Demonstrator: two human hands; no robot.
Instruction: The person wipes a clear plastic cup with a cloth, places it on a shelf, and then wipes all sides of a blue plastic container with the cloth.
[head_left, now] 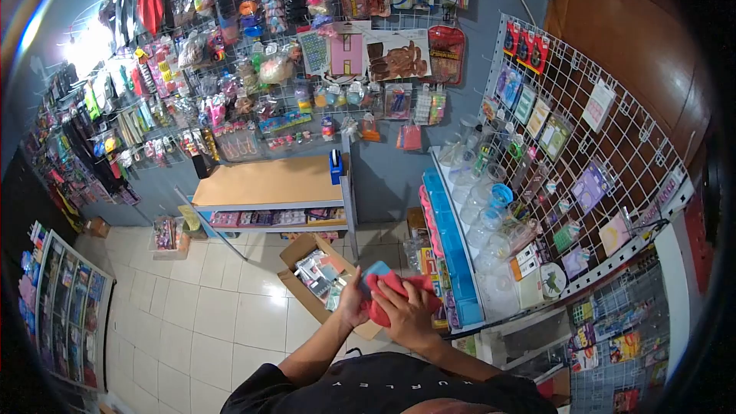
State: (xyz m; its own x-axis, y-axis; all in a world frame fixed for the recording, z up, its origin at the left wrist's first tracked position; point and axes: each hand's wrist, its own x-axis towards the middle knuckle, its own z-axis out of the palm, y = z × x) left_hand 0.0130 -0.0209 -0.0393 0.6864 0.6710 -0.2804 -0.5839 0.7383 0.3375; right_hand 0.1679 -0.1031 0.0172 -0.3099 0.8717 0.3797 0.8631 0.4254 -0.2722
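A red cloth (381, 314) is bunched under my right hand (406, 310), whose fingers are bent over it. My left hand (353, 300) grips the left side of a blue-grey item (376, 271) that the cloth partly covers; what that item is, I cannot make out. Both hands are close together in front of my body. Just left of them and lower down, an open cardboard box (290, 251) on the floor holds several small packaged items (320, 270).
A wooden-topped shelf table (264, 179) bears a blue tape dispenser (335, 166). Blue bins (452, 261) and clear jars (491, 218) line the right shelf. Wall racks hold packaged goods. A display rack (69, 299) stands left on the tiled floor (192, 299).
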